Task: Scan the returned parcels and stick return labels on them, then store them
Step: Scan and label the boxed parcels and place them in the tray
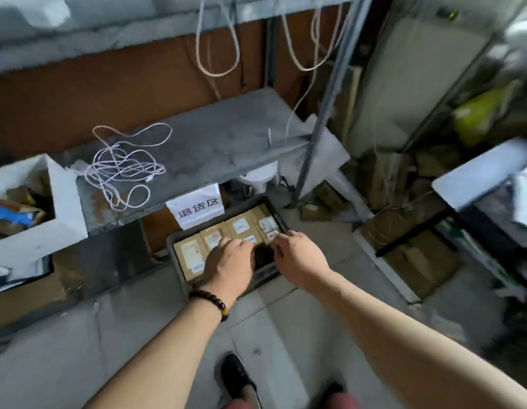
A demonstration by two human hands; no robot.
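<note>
Left grip (230, 264), right grip (300, 261): bare. Both forearms bare up to frame edge. Bead bracelet (210, 302) on left wrist: round dark brown beads, glossy, single strand, one amber-yellow bead at outer end. Left shoe (237, 376): black, low-cut, textured upper, bare ankle above. Right shoe (333, 389): dark toe only, rest out of frame. Reddish legwear (345, 404) at bottom edge, blurred, cut unclear.

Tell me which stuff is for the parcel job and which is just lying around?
For the job: cardboard parcels, grey bin holding them, returns-area sign, left hand, right hand.
Lying about: tangled white cable on the shelf, yellow bag, white box.
</note>
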